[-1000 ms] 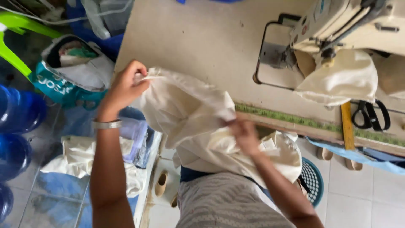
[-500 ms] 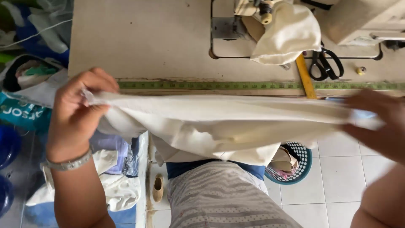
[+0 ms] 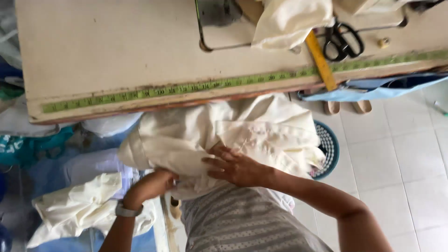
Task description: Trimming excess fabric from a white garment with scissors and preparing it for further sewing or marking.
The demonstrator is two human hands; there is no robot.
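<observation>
since half a second ago the cream cloth (image 3: 224, 135), then stretched out wide between both hands along the table edge, has been gathered into a bunched heap on the lap, just near of the table edge. the right hand (image 3: 238, 167) is laid flat on top of the heap, fingers spread and pressed onto the fabric rather than closed around it. the left hand (image 3: 151, 184) is tucked in at the near left underside of the heap, with a watch worn at the wrist; its fingers are hidden by the cloth, so it cannot be told how tightly anything is gripped there, only that the cloth is touched. a green measuring tape (image 3: 186, 87) is seen fixed along the near edge of the sewing table (image 3: 102, 46). further right, a yellow ruler (image 3: 320, 59) is laid slanting across the tape, with black scissors (image 3: 344, 41) just beyond it and another pale cloth (image 3: 291, 21) at the far edge. a second cream cloth (image 3: 74, 210) is heaped low at the left, and a blue-rimmed basket (image 3: 329, 149) stands on the tiled floor at the right.
</observation>
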